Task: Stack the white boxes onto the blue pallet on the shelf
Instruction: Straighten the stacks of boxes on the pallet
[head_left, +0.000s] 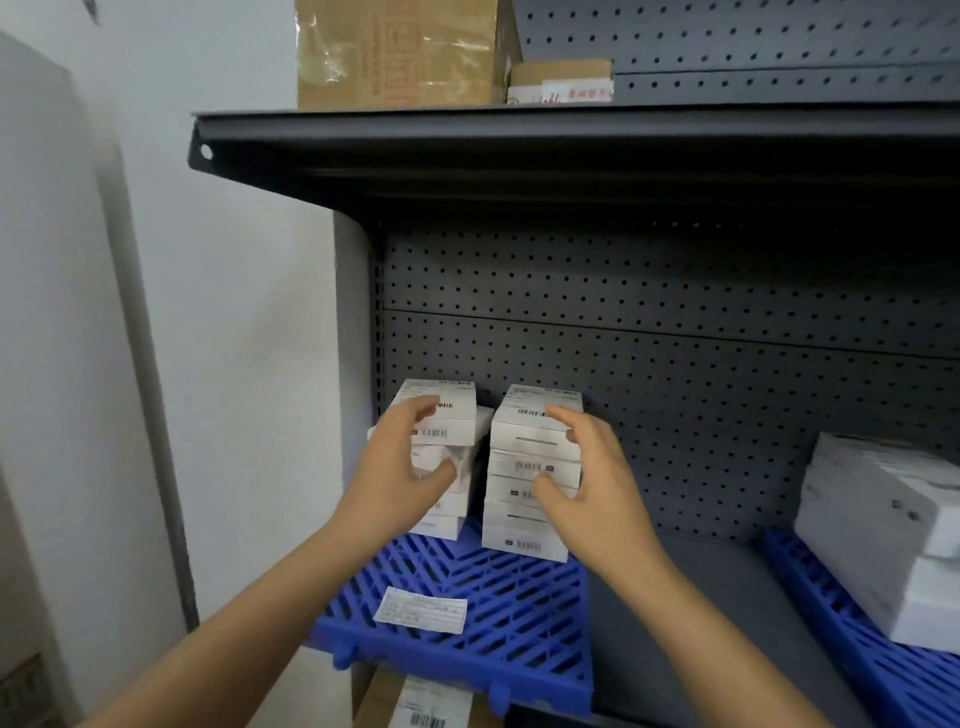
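Two stacks of small white boxes stand at the back of a blue slatted pallet (498, 618) on the dark shelf. My left hand (400, 467) clasps the left stack (452, 415), fingers on its top box and thumb lower on its front. My right hand (587, 478) clasps the right stack (524, 452), fingers on the top box's right edge and thumb on a lower box. The left stack looks uneven, with boxes offset from each other. A white paper label (421, 613) lies flat on the pallet's front part.
A second blue pallet (831, 618) at the right carries larger white boxes (893, 525). The perforated back panel (675, 322) closes the shelf behind. The upper shelf (467, 135) carries brown cartons (395, 52). A labelled carton (426, 706) sits below. A white wall is on the left.
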